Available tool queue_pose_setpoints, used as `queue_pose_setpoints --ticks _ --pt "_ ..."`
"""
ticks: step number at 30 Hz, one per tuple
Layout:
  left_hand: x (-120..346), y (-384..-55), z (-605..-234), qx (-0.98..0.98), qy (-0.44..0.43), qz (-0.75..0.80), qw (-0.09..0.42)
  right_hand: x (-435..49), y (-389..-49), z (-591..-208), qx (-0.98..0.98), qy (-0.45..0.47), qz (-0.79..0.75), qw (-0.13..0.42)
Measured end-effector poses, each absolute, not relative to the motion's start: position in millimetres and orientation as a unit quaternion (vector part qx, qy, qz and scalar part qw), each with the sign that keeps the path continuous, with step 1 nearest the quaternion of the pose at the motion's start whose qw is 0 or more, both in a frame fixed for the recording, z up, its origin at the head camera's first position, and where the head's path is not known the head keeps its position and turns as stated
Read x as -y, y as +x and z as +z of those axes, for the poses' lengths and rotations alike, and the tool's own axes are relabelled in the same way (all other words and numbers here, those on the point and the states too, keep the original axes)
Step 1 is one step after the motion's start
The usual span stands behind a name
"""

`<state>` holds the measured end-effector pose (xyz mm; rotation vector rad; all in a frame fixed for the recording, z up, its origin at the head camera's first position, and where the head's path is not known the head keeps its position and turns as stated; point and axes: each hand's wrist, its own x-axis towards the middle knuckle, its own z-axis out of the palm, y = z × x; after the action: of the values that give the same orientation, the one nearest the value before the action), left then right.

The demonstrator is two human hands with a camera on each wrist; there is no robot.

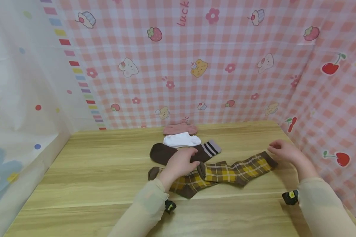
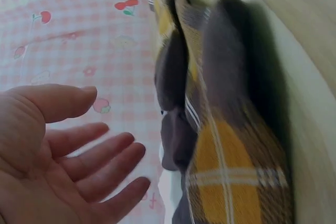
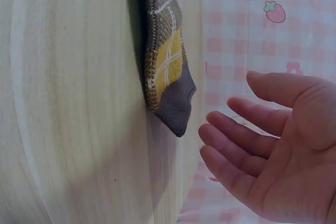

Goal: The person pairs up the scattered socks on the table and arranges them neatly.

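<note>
Two plaid socks in yellow and brown lie overlapping at the front of the row. Over the left plaid sock [image 1: 192, 184], my left hand [image 1: 179, 164] hovers with relaxed fingers and hides part of it; the left wrist view shows its palm and nothing held. The right plaid sock [image 1: 234, 171] stretches out to the right, its heel towards me. Just beyond its dark brown end [image 3: 176, 106] is my right hand [image 1: 284, 151], fingers loosely bent and apart from the fabric. In the right wrist view that hand [image 3: 283, 145] holds nothing.
Behind the plaid socks lie a dark brown sock [image 1: 163, 153] with a striped grey cuff, a white sock [image 1: 182, 140] and a pink sock [image 1: 180, 128]. The wooden table [image 1: 92, 177] meets a pink checked cloth [image 1: 178, 75] at the back and right. A white cloth [image 1: 14, 82] hangs left.
</note>
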<state>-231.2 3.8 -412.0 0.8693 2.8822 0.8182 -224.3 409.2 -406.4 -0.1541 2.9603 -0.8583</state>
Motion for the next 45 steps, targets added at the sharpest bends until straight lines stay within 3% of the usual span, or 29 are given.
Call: queue_pose_setpoints --ticks 13,17,34,45 --pt "-14 -234 -417 -0.866 0.115 0.46 0.157 -414 -225 -413 -0.961 -0.035 -0.27 0.052" --pt "-18 -235 -421 -0.86 0.08 0.471 0.177 -417 -224 -415 -0.954 -0.026 -0.292 0.064" --pt "-30 -233 -435 -0.918 0.111 0.353 0.142 -427 -225 -417 -0.896 0.008 -0.423 0.135" --pt "-33 -229 -443 -0.779 0.029 0.602 0.176 -425 -228 -423 -0.922 -0.013 -0.367 0.12"
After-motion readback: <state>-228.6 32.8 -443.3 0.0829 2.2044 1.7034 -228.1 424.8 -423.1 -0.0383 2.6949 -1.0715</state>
